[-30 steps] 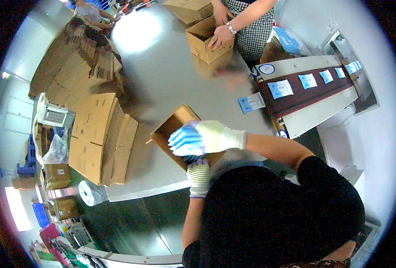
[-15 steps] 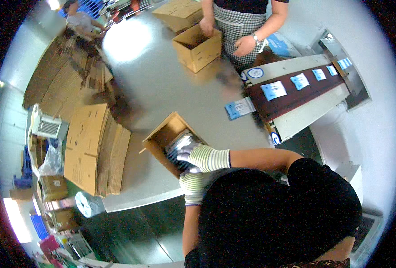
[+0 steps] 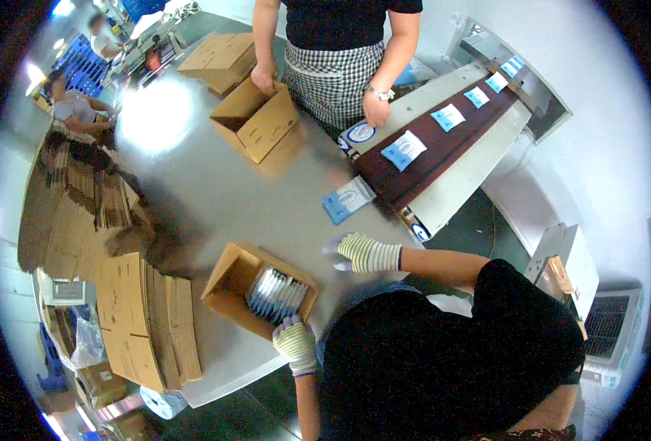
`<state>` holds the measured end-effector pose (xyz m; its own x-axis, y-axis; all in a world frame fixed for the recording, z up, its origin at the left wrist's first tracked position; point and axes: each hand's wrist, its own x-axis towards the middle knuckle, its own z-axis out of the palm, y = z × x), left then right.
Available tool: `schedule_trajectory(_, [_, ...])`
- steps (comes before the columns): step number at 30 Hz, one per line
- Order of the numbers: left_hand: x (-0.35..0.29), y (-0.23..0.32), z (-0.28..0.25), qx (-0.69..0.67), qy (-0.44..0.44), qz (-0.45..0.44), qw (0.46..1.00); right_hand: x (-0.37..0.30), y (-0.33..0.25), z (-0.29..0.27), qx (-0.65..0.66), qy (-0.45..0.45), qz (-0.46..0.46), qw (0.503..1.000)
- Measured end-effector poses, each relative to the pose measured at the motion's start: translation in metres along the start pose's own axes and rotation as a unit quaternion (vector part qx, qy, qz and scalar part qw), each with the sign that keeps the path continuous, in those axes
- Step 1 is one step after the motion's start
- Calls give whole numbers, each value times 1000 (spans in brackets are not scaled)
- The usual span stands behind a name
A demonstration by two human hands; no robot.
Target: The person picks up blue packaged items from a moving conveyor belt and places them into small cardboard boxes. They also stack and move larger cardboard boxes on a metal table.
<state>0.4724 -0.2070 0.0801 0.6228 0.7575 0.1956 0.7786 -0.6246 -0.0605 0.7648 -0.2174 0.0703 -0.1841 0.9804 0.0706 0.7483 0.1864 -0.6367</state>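
An open cardboard box (image 3: 221, 285) stands on the table in front of me. Inside it, a row of blue-and-white packets (image 3: 275, 292) is lined up on edge. My left hand (image 3: 295, 345), in a striped glove, grips the near rim of this box with its fingers over the edge. My right hand (image 3: 361, 253), gloved alike, hovers over the table to the right of the box, empty, with fingers apart. Beyond it a blue-and-white packet (image 3: 348, 200) lies flat at the end of the conveyor belt (image 3: 432, 158).
More packets (image 3: 448, 117) ride on the belt. Across the table a person in a checked apron (image 3: 333, 81) holds another open box (image 3: 267, 132). Flattened cartons (image 3: 131, 316) are stacked at left, with further piles (image 3: 83, 198) behind. Two people work at the far left.
My right hand has come out of the box and moved right over the table. My left hand stays at the box rim. My view has shifted, and the packets on the belt have moved.
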Motion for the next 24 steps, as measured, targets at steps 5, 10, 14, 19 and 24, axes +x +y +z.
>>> schedule_trajectory(5, [5, 7, -7, 17, 37, -2, 999, 10, 31, -3, -97, -104, -17, 990])
schedule_trajectory(10, [5, 5, -3, 28, 49, -7, 998, 34, 49, -18, -127, -97, -14, 987])
schedule_trajectory(14, [10, 5, -4, 14, 45, -14, 999, 59, 80, -39, -153, -98, 5, 983])
schedule_trajectory(19, [14, 1, -2, -9, 0, -43, 999, 84, 104, -82, -126, -115, 77, 982])
schedule_trajectory(24, [15, 2, 8, 10, 0, -35, 999, 106, 143, -91, -212, -185, 147, 948])
